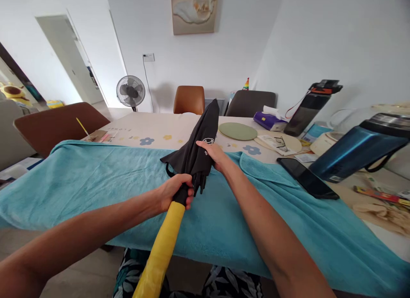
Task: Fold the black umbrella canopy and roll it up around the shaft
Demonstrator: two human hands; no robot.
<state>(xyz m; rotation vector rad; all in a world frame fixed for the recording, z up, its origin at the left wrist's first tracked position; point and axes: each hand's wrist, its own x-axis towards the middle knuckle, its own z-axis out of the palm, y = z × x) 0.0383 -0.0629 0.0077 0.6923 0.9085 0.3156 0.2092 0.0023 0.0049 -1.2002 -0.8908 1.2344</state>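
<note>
A folded black umbrella (200, 144) with a yellow handle (162, 251) points away from me over a turquoise towel (80, 182) spread on the table. My left hand (176, 192) is wrapped round the shaft just above the yellow handle. My right hand (215, 155) is closed on the black canopy fabric about halfway up. The umbrella's tip reaches towards the far side of the table.
To the right lie a black phone (307, 178), a blue kettle (355, 148), a dark bottle (307, 108), a tissue pack (269, 121), glasses (281, 143) and a green round mat (237, 131). Chairs (188, 99) and a standing fan (130, 92) are behind the table.
</note>
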